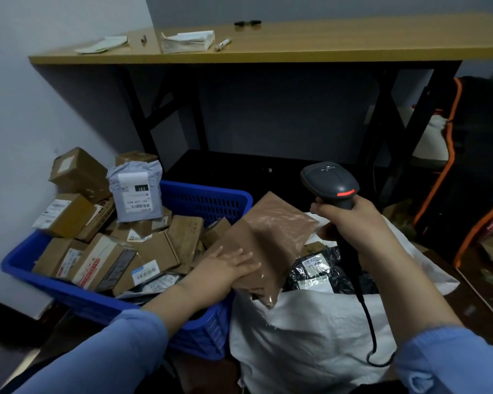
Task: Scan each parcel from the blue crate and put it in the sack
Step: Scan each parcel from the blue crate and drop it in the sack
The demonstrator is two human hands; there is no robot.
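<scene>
The blue crate (208, 201) at left is heaped with cardboard boxes and a grey mailer bag (137, 191). My left hand (225, 264) holds a brown padded parcel (271, 237) by its lower left edge, fingers lying over its top, tilted above the mouth of the white sack (305, 334). My right hand (350, 220) grips the handle of a black barcode scanner (330, 182), held upright just right of the parcel. Black wrapped parcels (322, 273) lie inside the sack.
A wooden-topped table (268, 49) with black legs stands behind, carrying papers and a pen. The scanner's cable (370, 331) hangs over the sack. A black and orange bag (473, 166) stands at right. A white wall is close on the left.
</scene>
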